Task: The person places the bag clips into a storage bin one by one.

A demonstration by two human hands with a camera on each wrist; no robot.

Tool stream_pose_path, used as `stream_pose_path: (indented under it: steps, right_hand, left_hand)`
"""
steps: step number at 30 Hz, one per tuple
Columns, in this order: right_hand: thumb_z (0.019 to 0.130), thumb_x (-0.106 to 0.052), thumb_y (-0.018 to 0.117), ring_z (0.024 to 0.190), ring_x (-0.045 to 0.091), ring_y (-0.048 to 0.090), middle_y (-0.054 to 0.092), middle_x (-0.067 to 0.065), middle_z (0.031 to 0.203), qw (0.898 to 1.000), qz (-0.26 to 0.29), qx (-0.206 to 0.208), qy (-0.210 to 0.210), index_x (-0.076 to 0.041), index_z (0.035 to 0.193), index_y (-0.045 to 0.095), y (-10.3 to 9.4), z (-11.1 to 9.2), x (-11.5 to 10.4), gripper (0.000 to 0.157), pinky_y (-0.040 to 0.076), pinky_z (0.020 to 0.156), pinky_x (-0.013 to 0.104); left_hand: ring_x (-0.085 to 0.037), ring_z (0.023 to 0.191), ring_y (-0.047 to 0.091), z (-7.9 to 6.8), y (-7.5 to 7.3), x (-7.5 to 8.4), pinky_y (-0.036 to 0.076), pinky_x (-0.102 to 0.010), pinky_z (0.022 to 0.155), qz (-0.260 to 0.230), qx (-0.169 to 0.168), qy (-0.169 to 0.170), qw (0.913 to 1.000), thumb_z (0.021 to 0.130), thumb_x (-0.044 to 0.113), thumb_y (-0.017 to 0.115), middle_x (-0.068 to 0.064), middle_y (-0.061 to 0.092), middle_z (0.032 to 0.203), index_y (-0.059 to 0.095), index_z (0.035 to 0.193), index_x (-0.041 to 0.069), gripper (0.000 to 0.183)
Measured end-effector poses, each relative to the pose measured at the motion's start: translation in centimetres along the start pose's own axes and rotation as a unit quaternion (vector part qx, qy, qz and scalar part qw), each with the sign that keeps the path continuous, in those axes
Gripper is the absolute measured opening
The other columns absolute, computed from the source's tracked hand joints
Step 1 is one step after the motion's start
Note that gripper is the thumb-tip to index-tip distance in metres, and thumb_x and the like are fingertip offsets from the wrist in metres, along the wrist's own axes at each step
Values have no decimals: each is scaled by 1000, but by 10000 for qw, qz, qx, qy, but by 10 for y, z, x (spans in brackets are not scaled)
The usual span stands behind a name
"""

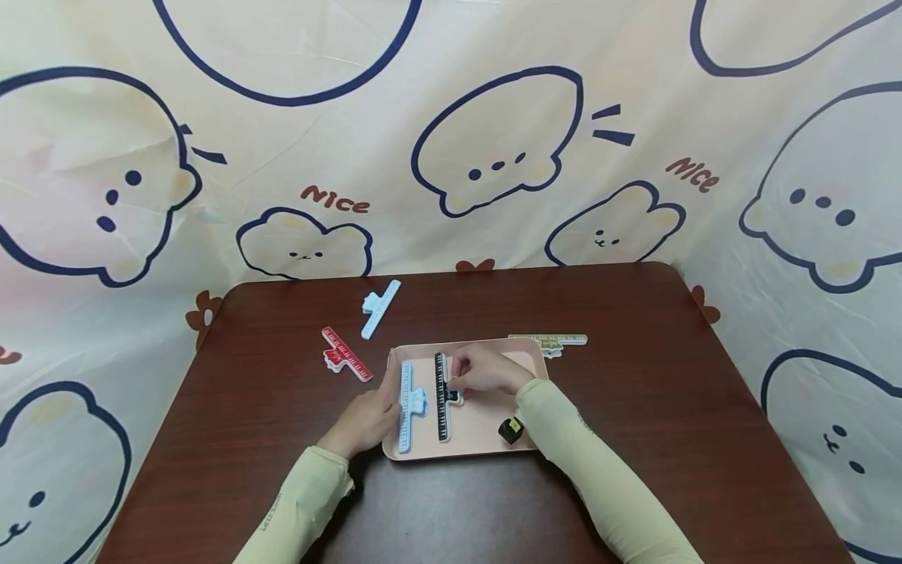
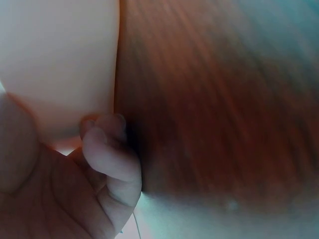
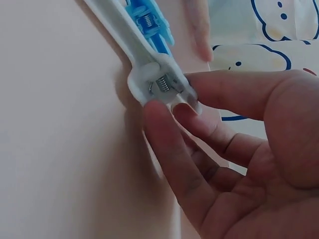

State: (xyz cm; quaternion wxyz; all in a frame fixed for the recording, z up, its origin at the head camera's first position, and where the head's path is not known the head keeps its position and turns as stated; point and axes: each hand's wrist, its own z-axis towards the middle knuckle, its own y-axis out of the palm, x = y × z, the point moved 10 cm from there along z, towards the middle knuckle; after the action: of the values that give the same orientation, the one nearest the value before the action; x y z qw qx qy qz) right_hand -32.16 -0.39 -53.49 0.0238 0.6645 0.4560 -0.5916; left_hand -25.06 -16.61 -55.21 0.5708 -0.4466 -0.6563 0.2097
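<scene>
A pale pink tray (image 1: 479, 448) lies on the brown table. My left hand (image 1: 368, 415) grips the tray's left edge; in the left wrist view its fingers (image 2: 112, 159) curl by the tray wall (image 2: 60, 59). My right hand (image 1: 488, 370) pinches the tab of a black-and-white sealing clip (image 1: 442, 403) over the tray. The right wrist view shows the clip's white back with its metal spring (image 3: 163, 82) between thumb and fingers. Left of it in the tray lies a light blue sealing clip (image 1: 406, 415). A small black cube-like item with a yellow mark (image 1: 510, 430) sits at the tray's right side.
A red clip (image 1: 347, 354) and another light blue clip (image 1: 381, 309) lie on the table (image 1: 282, 439) beyond the tray's left side. Past the tray's far right corner is a yellow-green clip (image 1: 564, 340). A patterned curtain (image 1: 493, 235) hangs behind the table.
</scene>
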Motion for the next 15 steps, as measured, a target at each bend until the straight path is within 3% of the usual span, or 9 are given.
stream_pose_path:
  steps: [9, 15]
  right_hand:
    - [89, -13, 80, 66, 15, 62, 68, 2, 74, 9997, -202, -140, 63, -11, 79, 68, 8, 2, 0, 16, 46, 62, 24]
    - [90, -13, 79, 63, 14, 63, 69, 2, 70, 9995, -239, -187, 46, -11, 76, 68, 12, 4, -2, 17, 46, 62, 23]
  left_hand:
    - [-33, 113, 69, -4, -3, 4, 49, -56, 105, 107, 122, 213, 9996, 105, 17, 47, -25, 55, 149, -15, 166, 17, 87]
    - [-34, 119, 66, -3, -3, 3, 48, -55, 106, 84, 151, 265, 9995, 104, 16, 46, -25, 55, 149, -14, 166, 15, 86]
